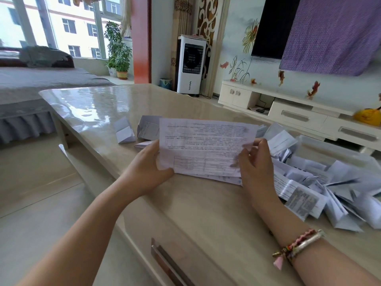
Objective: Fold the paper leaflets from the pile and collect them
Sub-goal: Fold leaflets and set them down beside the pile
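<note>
Leaflet (206, 143), unfolded, printed text and a table visible: I see it held up above the table (99, 104), between both hands. Left hand (148, 168): grips the lower left edge, thumb curled over the front. Right hand (253, 162): pinches the right edge, fingers bent behind the sheet. Pile of leaflets (321, 182): on the table, just right of the right hand. Folded leaflets (124, 131): lying beyond the left hand, near the sheet's far left corner. Bracelets (296, 246): on the right wrist.
</note>
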